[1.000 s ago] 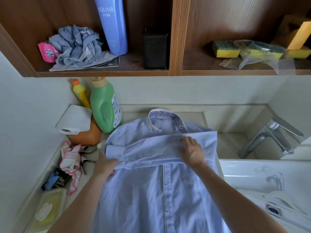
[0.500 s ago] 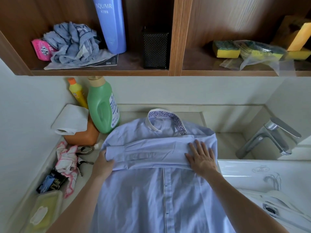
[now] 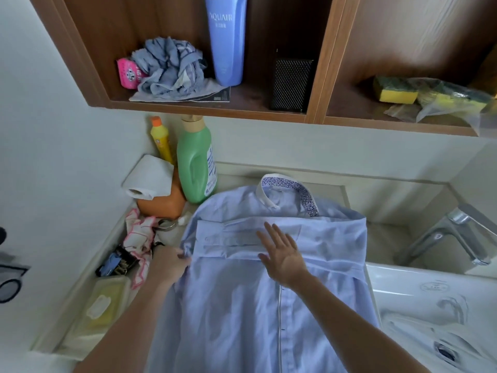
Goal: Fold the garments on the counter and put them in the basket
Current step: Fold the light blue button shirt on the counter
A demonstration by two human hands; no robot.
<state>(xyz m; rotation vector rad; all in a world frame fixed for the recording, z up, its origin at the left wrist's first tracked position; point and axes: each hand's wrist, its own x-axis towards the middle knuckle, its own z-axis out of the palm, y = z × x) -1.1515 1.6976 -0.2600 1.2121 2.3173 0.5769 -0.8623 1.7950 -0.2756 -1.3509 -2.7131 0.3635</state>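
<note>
Head camera view, looking down at a laundry counter. My right hand (image 3: 285,258) lay flat with fingers spread on the folded sleeve (image 3: 231,238) of a pale blue shirt (image 3: 236,319), pressing the sleeve across the chest. My left hand (image 3: 169,262) was at the shirt edge nearest the green bottle (image 3: 196,162), fingers curled into the cloth there. It seemed to be pinching the side edge just below the shoulder, though the fingertips were partly hidden.

The shirt lay on the counter (image 3: 236,179) with its button strip facing up, below and to the right of the green bottle. Its collar (image 3: 290,195) was just right of the bottle's base, and its lower part ran out of the picture toward me. Farther right of the bottle, past the shirt, were a faucet (image 3: 443,235) and a white sink (image 3: 430,305). No basket showed.

I judged the shirt light, thin and limp, likely to slide on the smooth counter and to lose its folds unless held down. The collar and button strip looked stiffer and should keep their shape. Good places to take hold seemed to be the shoulder seam and the side edge, with a pinch in each hand. Once it was folded, a flat hand underneath would help carry it.
</note>
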